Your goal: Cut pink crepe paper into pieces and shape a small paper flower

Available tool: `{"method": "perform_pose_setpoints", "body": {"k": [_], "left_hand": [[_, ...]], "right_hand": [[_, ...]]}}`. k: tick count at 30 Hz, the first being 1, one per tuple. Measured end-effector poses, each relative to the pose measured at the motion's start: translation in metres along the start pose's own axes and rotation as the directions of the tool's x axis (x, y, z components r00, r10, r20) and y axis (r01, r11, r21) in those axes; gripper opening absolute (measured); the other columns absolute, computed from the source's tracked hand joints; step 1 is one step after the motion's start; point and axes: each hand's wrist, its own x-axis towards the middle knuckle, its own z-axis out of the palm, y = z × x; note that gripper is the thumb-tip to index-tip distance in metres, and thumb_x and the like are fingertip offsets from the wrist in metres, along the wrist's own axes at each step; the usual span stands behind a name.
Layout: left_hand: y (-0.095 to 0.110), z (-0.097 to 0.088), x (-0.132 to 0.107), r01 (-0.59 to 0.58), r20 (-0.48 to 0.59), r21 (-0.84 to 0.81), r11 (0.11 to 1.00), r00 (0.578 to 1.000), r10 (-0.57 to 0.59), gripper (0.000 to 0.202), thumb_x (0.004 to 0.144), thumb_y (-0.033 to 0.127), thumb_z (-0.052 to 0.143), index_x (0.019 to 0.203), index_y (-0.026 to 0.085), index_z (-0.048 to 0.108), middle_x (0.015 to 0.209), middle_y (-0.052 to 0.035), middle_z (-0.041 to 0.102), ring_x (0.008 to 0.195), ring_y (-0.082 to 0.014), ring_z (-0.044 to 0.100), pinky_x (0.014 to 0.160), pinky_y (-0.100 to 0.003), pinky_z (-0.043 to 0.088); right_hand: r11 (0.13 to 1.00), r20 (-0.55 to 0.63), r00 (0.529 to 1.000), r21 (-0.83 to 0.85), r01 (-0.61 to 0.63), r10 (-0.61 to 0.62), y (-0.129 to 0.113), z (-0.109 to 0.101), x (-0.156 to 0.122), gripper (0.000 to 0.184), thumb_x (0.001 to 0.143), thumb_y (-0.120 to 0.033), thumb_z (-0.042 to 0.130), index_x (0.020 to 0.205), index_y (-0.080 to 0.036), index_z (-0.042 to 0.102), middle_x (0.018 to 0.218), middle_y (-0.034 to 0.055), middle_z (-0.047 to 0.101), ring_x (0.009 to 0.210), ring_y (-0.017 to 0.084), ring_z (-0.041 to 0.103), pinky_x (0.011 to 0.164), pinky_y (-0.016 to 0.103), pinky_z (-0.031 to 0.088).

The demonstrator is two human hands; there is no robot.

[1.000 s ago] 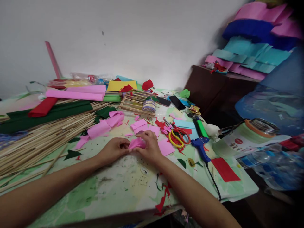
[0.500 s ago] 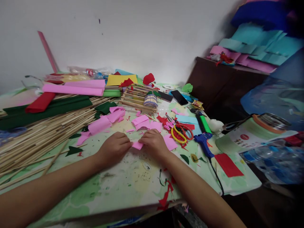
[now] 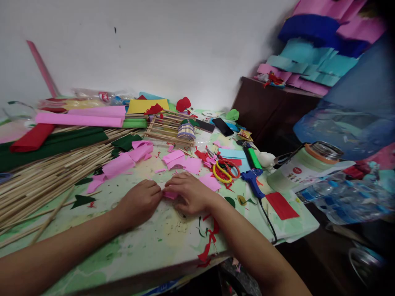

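Note:
A small piece of pink paper (image 3: 170, 195) is between my two hands, just above the patterned tabletop. My left hand (image 3: 139, 204) is closed, its fingertips pinching the paper's left end. The curled fingers of my right hand (image 3: 191, 192) cover the upper right of the same piece, with the thumb below; part of the paper is hidden under them. Beyond the hands lie more pink paper pieces (image 3: 174, 158) and a crumpled pink strip (image 3: 119, 165). Scissors with yellow and red handles (image 3: 222, 172) rest to the right of my right hand.
Thin wooden sticks (image 3: 58, 181) and rolled pink paper (image 3: 80, 119) cover the left side. A stick frame (image 3: 166, 133) stands at the back. On the right are a blue glue gun (image 3: 253, 181) with its cord, a phone (image 3: 223, 127), red paper (image 3: 282, 205) and a green flask (image 3: 288, 174).
The view has turned slightly right, so everything sits further left. My right hand's fingers have shifted further over the pink paper, and its thumb has moved lower.

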Motion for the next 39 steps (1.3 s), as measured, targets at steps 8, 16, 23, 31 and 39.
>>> {"method": "perform_pose_setpoints", "body": {"k": [8,16,23,31,39], "left_hand": [[0.012,-0.009,0.001,0.096,0.068,-0.033,0.995,0.993,-0.093,0.027,0.089,0.018,0.039,0.080,0.013,0.064,0.073,-0.0096,0.060,0.073,-0.0225,0.050,0.068,-0.038,0.040],[0.013,-0.011,-0.001,0.136,0.142,-0.039,0.990,0.981,-0.129,0.029,0.091,0.022,0.037,0.085,0.013,0.064,0.076,-0.0096,0.059,0.077,-0.0232,0.051,0.072,-0.039,0.041],[0.012,-0.013,0.000,0.154,0.140,-0.063,0.986,0.980,-0.144,0.027,0.089,0.017,0.037,0.082,0.014,0.063,0.075,-0.0084,0.059,0.075,-0.0217,0.051,0.070,-0.037,0.041],[0.012,-0.011,-0.002,0.161,0.180,-0.063,0.985,0.973,-0.148,0.025,0.090,0.017,0.038,0.082,0.014,0.061,0.079,-0.0087,0.059,0.076,-0.0224,0.050,0.069,-0.037,0.041],[0.009,-0.013,-0.002,0.128,0.172,-0.048,0.991,0.978,-0.118,0.025,0.090,0.017,0.037,0.082,0.015,0.061,0.077,-0.0063,0.057,0.074,-0.0204,0.049,0.069,-0.036,0.040]], "right_hand": [[0.999,0.039,0.998,-0.002,-0.039,0.039,0.009,0.002,-0.004,0.008,0.078,-0.027,0.060,0.083,-0.022,0.065,0.098,0.0020,0.067,0.096,0.016,0.057,0.088,0.030,0.037],[0.993,0.051,0.992,-0.045,-0.111,0.113,0.006,0.001,-0.003,0.018,0.076,-0.039,0.063,0.081,-0.022,0.065,0.086,0.0039,0.067,0.090,0.019,0.056,0.084,0.032,0.038],[0.987,0.045,0.999,-0.162,0.013,-0.006,-0.003,0.016,0.002,0.015,0.084,-0.024,0.050,0.084,-0.021,0.064,0.084,0.0050,0.068,0.092,0.019,0.054,0.084,0.032,0.036],[0.978,0.042,0.997,-0.205,-0.050,0.060,-0.007,0.022,0.004,0.014,0.083,-0.023,0.048,0.084,-0.017,0.061,0.085,0.0070,0.063,0.085,0.019,0.051,0.079,0.032,0.038],[0.988,0.012,0.990,-0.067,-0.137,0.139,-0.004,0.025,0.003,0.011,0.081,-0.016,0.048,0.085,-0.017,0.058,0.091,0.0064,0.060,0.088,0.019,0.050,0.083,0.031,0.037]]}}
